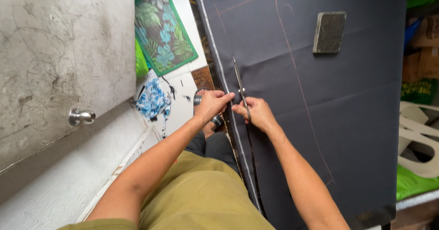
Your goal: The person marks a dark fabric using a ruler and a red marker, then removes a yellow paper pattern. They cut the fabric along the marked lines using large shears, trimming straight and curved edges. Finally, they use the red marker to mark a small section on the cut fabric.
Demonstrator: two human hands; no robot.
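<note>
The right hand (pixel 257 113) works scissors (pixel 239 84) through dark fabric (pixel 347 102) while the left hand (pixel 211 104) pinches the cut edge strip (pixel 224 74).

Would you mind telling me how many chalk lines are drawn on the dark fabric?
2 at least: a long line running down the dark fabric right of the scissors, and a fainter one near the top left. Others may be hidden under the hands.

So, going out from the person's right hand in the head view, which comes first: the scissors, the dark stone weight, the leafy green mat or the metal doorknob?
1. Silver scissors, held in the right hand, blades pointing up the dark fabric.
2. Square dark stone weight, upper right, on the fabric.
3. Green leaf-patterned mat, upper left, on the floor.
4. Round metal doorknob, far left, on the door.
</note>
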